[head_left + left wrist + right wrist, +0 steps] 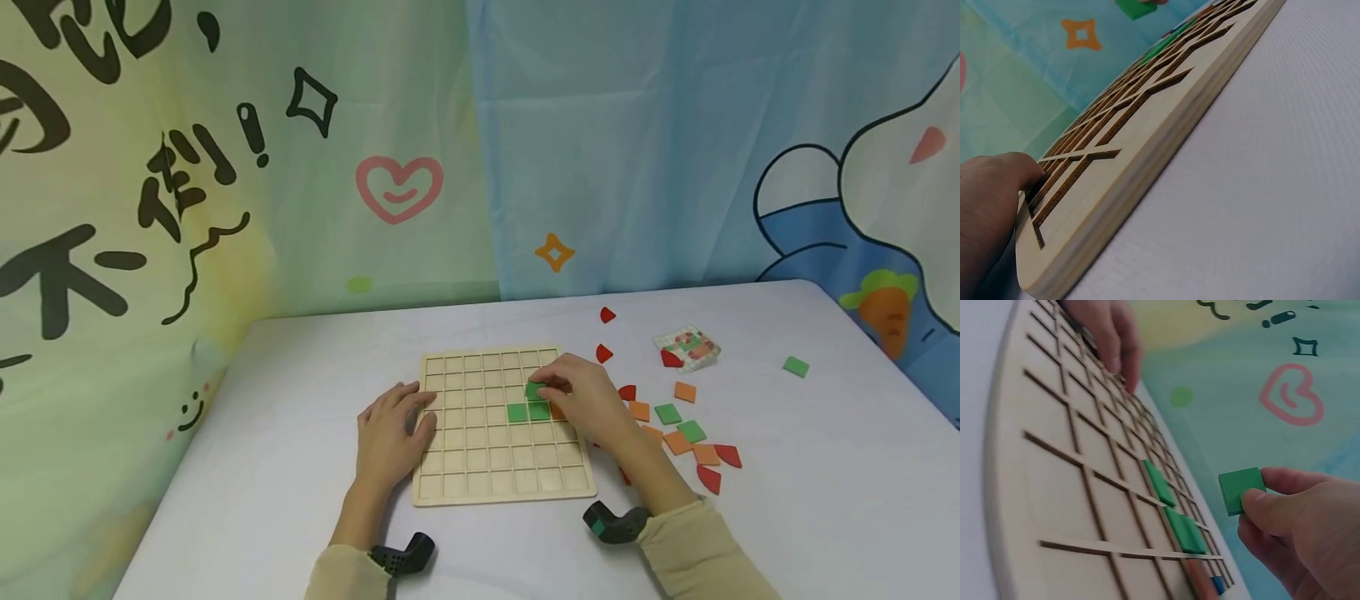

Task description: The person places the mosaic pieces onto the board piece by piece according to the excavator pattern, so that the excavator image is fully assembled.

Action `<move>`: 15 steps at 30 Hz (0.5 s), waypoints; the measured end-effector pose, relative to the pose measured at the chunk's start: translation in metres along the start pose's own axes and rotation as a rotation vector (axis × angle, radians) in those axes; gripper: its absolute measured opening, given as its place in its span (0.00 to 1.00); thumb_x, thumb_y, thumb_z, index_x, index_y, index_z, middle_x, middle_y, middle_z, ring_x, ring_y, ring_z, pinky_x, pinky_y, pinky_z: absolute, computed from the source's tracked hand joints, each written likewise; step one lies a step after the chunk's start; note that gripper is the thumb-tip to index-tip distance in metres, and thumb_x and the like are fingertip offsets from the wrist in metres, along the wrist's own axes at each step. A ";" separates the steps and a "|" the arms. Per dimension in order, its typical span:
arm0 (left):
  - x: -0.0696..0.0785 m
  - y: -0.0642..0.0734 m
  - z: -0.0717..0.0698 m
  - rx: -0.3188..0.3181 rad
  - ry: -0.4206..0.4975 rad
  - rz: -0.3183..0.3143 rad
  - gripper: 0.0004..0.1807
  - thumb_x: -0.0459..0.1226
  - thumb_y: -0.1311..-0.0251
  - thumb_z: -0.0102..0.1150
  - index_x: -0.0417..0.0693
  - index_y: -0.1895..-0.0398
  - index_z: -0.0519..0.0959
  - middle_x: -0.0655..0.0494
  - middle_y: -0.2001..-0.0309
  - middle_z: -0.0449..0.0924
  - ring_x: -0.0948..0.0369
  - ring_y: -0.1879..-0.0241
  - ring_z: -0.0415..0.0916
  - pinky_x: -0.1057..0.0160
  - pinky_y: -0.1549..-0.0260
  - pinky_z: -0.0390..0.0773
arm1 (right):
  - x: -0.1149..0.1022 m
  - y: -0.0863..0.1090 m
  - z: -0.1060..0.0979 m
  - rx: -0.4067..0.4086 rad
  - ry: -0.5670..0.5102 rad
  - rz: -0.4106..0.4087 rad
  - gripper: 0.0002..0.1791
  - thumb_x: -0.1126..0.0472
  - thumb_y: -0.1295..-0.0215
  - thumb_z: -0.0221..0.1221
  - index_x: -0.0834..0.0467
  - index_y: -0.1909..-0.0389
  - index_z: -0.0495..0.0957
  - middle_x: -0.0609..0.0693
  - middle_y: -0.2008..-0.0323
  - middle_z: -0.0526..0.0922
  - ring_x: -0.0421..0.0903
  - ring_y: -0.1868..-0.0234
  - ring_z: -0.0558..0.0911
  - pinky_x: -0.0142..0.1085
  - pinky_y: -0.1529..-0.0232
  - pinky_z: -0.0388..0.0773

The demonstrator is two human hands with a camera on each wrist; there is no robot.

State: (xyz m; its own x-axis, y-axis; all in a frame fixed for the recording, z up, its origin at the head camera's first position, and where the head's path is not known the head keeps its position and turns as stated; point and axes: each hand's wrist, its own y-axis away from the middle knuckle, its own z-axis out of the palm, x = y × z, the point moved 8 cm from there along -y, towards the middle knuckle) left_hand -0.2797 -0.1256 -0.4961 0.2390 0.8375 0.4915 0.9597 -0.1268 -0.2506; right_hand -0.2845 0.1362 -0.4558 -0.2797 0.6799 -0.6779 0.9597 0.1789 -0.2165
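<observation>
A wooden grid board (480,480) lies on the white table. Resting on its left edge is my left hand (392,433), with thumb and fingertips touching the frame and outer squares. My right hand (588,400) pinches a square green tile (1241,490) between thumb and fingers, held above the board's right part. Two green tiles (517,413) sit side by side in the grid. An orange tile (1200,579) lies in line with them, partly covered by the right hand in the head view. The right wrist view also catches a small blue patch (1217,585) near it.
Right of the board lie scattered orange tiles (685,392), green tiles (667,414) and red quarter-round pieces (708,479). A printed pattern card (701,354) lies behind them with a red piece on it. One green tile (796,367) lies far right. A printed curtain (585,150) hangs behind.
</observation>
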 end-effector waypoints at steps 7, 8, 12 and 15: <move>0.001 0.000 0.000 0.007 -0.017 -0.006 0.16 0.45 0.39 0.55 0.58 0.48 0.80 0.56 0.38 0.73 0.53 0.33 0.64 0.43 0.38 0.57 | -0.013 0.003 0.015 -0.031 -0.012 -0.067 0.09 0.64 0.44 0.65 0.52 0.61 0.84 0.43 0.64 0.82 0.38 0.62 0.79 0.34 0.58 0.79; 0.001 -0.001 0.000 0.010 -0.016 -0.005 0.16 0.45 0.39 0.55 0.58 0.48 0.80 0.56 0.38 0.74 0.53 0.33 0.64 0.42 0.38 0.57 | -0.014 0.003 0.017 -0.040 -0.013 -0.070 0.09 0.63 0.44 0.65 0.51 0.61 0.84 0.42 0.64 0.82 0.37 0.63 0.79 0.34 0.58 0.79; 0.002 -0.001 0.000 0.010 -0.010 -0.002 0.16 0.44 0.39 0.55 0.57 0.48 0.80 0.55 0.38 0.74 0.53 0.34 0.64 0.42 0.38 0.57 | -0.016 0.004 0.022 -0.048 0.021 -0.069 0.08 0.63 0.44 0.66 0.51 0.62 0.84 0.41 0.64 0.82 0.37 0.63 0.77 0.33 0.59 0.78; 0.002 -0.001 0.000 0.012 -0.013 -0.003 0.16 0.45 0.39 0.56 0.57 0.48 0.80 0.55 0.38 0.74 0.53 0.34 0.64 0.43 0.38 0.57 | -0.016 0.003 0.023 -0.031 0.025 -0.070 0.08 0.62 0.44 0.66 0.51 0.62 0.84 0.41 0.64 0.82 0.37 0.63 0.78 0.34 0.58 0.78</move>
State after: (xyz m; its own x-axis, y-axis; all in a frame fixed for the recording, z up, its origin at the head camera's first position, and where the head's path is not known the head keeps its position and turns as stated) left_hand -0.2803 -0.1243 -0.4948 0.2336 0.8447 0.4815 0.9587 -0.1174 -0.2593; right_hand -0.2773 0.1100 -0.4616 -0.3455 0.6825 -0.6440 0.9384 0.2481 -0.2406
